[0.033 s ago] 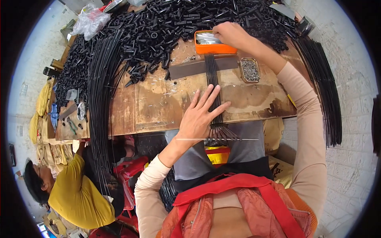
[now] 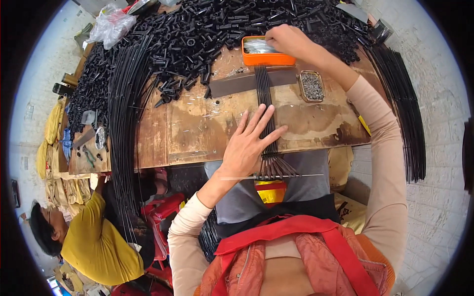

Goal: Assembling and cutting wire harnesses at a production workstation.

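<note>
My left hand (image 2: pixel 247 143) lies flat with its fingers spread over a row of thin black rods (image 2: pixel 262 84), which run from the orange box down past the table edge. Below the table edge, the rods' near ends fan out over my lap. My right hand (image 2: pixel 289 40) is at the right end of an orange box (image 2: pixel 269 59). Its fingers are curled together over the contents, and the fingertips are hidden. Thin clear strips (image 2: pixel 257 47) fill the box. A thin pale rod (image 2: pixel 308 175) runs crosswise by my left wrist.
A dark flat strip (image 2: pixel 232 86) lies under the rods. Right of them stands a small tray of metal bits (image 2: pixel 311 87). Black tubular parts (image 2: pixel 197 29) are heaped behind. Long black rod bundles (image 2: pixel 123 108) hang over the table's left. A person in yellow (image 2: pixel 96 237) sits at left.
My right hand has shifted very slightly at the orange box. The thin pale rod by my left wrist sits a touch lower. My left hand stays in place.
</note>
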Tool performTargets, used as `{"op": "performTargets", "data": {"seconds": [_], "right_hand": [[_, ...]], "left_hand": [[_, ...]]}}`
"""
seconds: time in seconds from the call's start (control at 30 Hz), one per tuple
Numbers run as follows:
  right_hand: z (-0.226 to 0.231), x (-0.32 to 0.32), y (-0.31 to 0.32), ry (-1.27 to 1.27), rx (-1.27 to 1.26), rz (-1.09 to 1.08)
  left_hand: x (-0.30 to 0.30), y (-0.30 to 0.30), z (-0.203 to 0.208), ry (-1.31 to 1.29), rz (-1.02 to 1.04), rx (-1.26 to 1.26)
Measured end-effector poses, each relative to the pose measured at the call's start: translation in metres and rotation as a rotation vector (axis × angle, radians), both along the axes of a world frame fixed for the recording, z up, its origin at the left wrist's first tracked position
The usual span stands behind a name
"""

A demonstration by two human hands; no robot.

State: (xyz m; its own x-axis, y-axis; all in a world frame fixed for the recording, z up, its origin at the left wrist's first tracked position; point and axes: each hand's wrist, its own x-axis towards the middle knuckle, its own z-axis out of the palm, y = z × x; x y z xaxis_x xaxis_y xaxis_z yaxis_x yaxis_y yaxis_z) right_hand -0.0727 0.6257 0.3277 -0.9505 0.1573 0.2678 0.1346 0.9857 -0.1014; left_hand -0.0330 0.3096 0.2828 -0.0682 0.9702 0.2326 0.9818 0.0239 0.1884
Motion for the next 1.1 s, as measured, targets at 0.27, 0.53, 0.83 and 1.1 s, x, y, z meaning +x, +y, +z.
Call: {"op": "performTargets", "data": {"seconds": [0.27,0.53,0.83,1.1], "right_hand": [[0.003,0.054,-0.042,0.237,0.041,0.263],[-0.022,0.079,-0.044,0.147,-0.018,0.262],[-0.022,0.068,-0.048,0.158,0.002,0.295],[-0.028,0.054,-0.040,0.194,-0.107,0.364]], "left_hand": [[0.002,0.001,0.010,-0.069,0.047,-0.002],[0.002,0.002,0.004,-0.075,0.056,0.018],[0.002,0.002,0.005,-0.069,0.056,0.000],[0.002,0.002,0.007,-0.092,0.039,-0.010]]}}
